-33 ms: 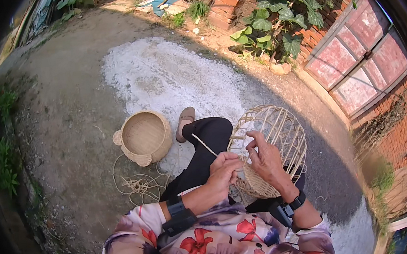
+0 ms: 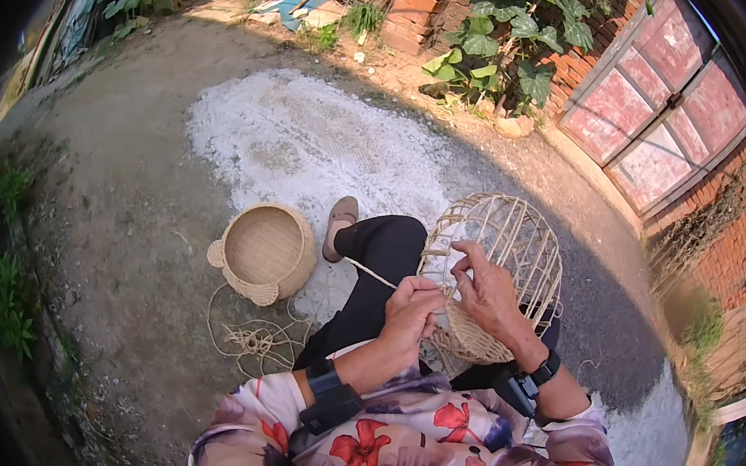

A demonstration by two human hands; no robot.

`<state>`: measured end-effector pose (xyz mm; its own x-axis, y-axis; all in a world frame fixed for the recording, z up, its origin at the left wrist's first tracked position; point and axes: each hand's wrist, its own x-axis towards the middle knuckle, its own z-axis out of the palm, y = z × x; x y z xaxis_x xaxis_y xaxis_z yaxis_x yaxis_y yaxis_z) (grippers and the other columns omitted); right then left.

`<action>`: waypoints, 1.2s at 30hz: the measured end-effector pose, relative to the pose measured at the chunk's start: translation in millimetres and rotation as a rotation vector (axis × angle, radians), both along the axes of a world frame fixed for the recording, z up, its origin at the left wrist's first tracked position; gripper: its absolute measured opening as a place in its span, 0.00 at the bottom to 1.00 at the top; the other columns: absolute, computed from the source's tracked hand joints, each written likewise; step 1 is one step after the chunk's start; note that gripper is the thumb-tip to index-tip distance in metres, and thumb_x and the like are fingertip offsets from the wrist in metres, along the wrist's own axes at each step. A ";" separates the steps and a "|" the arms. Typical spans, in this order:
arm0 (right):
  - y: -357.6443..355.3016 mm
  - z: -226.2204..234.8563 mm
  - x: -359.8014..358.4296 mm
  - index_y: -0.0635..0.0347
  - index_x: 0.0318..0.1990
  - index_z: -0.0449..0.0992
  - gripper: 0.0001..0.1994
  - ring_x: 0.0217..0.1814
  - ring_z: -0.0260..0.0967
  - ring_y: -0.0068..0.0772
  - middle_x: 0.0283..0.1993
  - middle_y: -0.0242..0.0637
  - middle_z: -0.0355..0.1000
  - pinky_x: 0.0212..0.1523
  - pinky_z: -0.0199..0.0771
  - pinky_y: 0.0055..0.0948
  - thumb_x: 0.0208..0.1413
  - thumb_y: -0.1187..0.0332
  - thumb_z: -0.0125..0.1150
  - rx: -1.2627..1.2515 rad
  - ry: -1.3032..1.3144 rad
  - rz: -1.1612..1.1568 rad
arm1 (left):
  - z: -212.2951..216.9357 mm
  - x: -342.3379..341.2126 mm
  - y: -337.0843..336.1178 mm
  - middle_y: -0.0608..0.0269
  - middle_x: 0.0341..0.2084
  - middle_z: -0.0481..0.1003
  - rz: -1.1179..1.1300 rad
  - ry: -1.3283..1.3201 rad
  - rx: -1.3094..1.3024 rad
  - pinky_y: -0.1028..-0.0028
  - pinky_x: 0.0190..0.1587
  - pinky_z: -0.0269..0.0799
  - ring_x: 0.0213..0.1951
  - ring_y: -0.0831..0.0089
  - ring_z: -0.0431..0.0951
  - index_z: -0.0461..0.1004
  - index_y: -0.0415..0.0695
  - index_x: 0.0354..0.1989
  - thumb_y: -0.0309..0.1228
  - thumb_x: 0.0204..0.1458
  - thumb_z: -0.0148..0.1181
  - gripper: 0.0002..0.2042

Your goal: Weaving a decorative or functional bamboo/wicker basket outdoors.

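Unfinished woven basket (image 2: 502,265), centre right, lies tilted, open spokes toward upper right. Left hand (image 2: 412,312) fingers curl on a cane strand (image 2: 368,272); right hand (image 2: 486,289) fingers pinch the weave.

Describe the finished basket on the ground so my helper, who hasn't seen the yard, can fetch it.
Start at the pale white patch of ground. At its near edge, left of the person's brown shoe, sits the round tan woven basket. Unlike the open-ribbed basket frame in the hands, it is tightly woven with two small side handles.
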<state>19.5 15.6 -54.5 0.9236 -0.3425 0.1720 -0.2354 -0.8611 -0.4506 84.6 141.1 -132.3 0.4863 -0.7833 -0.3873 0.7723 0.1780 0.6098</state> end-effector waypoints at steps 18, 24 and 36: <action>5.1 11.1 13.0 0.58 0.57 0.61 0.26 0.34 0.75 0.53 0.35 0.47 0.75 0.33 0.73 0.46 0.47 0.76 0.57 -0.030 0.284 0.192 | -9.5 -1.8 -3.5 0.68 0.32 0.73 0.104 -0.130 -0.073 0.83 0.21 0.59 0.22 0.86 0.65 0.63 0.48 0.44 0.23 0.51 0.61 0.16; 28.5 17.7 5.6 0.58 0.53 0.63 0.25 0.30 0.74 0.49 0.34 0.47 0.69 0.28 0.74 0.41 0.45 0.73 0.62 -0.455 0.179 0.372 | -12.5 -3.8 -7.0 0.67 0.29 0.73 0.144 -0.174 -0.083 0.83 0.19 0.58 0.19 0.85 0.64 0.63 0.47 0.43 0.20 0.51 0.60 0.15; 15.4 33.7 -13.9 0.60 0.30 0.69 0.04 0.32 0.72 0.40 0.30 0.40 0.64 0.26 0.72 0.38 0.46 0.73 0.57 -0.607 0.140 0.269 | -7.0 -3.9 -8.7 0.66 0.29 0.74 0.120 -0.195 -0.087 0.83 0.19 0.61 0.20 0.85 0.66 0.65 0.43 0.45 0.22 0.51 0.61 0.15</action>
<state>5.5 31.0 -20.8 0.9907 0.0218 0.1341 0.0015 -0.9887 0.1501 80.7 132.4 -139.3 0.6369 -0.7417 -0.2103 0.6115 0.3199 0.7236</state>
